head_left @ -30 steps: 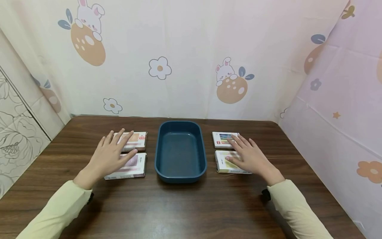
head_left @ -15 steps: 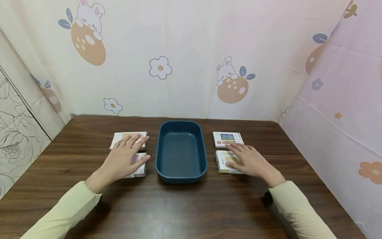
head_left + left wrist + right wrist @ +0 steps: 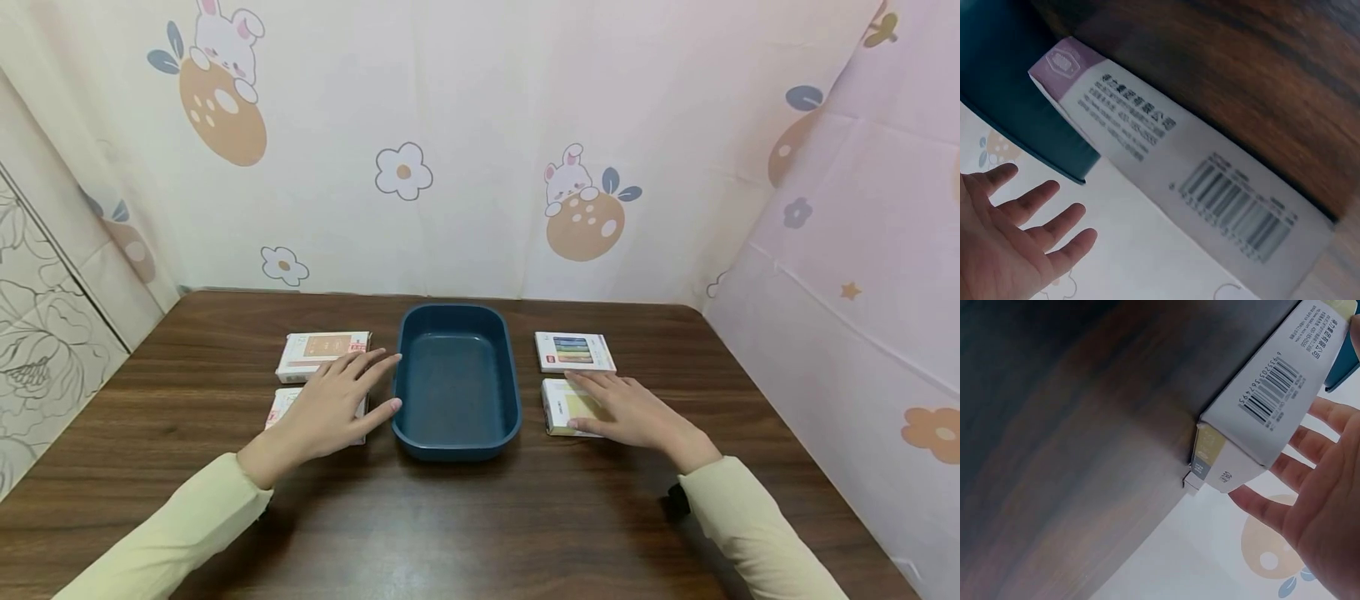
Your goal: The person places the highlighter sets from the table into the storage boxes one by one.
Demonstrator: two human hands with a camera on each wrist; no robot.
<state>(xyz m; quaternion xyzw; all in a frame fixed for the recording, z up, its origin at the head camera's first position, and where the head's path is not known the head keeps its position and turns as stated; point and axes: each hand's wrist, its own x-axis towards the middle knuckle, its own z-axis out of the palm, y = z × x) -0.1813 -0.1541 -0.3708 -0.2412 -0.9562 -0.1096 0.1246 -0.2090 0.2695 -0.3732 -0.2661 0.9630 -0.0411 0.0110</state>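
Observation:
A deep blue rectangular bin point(image 3: 456, 450) stands mid-table. My left hand point(image 3: 326, 415) is spread, with thumb and index fingertips right at the bin's left rim. Beneath it lies a white box with a purple label point(image 3: 1172, 150), mostly hidden by the hand in the head view. My right hand point(image 3: 641, 414) reaches over a white box with a yellow label point(image 3: 557, 408), holding nothing. In the right wrist view its fingers point(image 3: 1260, 506) extend, loosely spread, along the yellow-labelled box's top side.
Behind the purple-labelled box lies a white box with an orange label point(image 3: 300, 364). At the back right is a flat white box point(image 3: 576, 352) picturing coloured sticks. The brown wooden table point(image 3: 450, 533) meets a patterned curtain point(image 3: 480, 225) at its far edge.
My left hand has moved right, from over the left boxes to the bin's rim. The right hand has drawn back slightly, uncovering the flat box. The bin and boxes stay put.

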